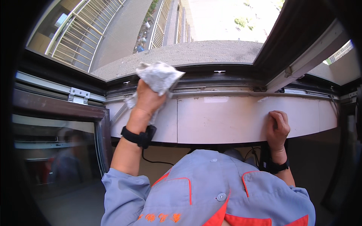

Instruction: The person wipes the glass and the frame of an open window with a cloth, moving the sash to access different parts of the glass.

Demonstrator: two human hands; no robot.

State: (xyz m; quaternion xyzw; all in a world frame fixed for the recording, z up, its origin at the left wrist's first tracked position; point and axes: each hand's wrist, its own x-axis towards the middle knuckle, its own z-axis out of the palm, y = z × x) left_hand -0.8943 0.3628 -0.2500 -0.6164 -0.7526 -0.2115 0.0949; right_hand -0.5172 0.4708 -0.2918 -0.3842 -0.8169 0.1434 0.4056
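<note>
My left hand (150, 97) grips a crumpled white-grey cloth (160, 75) above the window's dark lower frame (198, 74), at the left part of the opening. Part of the cloth hangs down beside the hand over the white tiled windowsill (220, 121). Its fingertips are hidden by the cloth. My right hand (278, 124) rests at the sill's right part with its fingers loosely curled, and no object shows in it. Black bands circle both wrists.
An open casement sash (59, 110) with glass stands at the left, joined by a metal hinge (79, 95). A pale upright bar (305, 60) crosses the right side. Outside are a concrete ledge (209, 52) and railings (80, 36). A black cable (157, 162) hangs below the sill.
</note>
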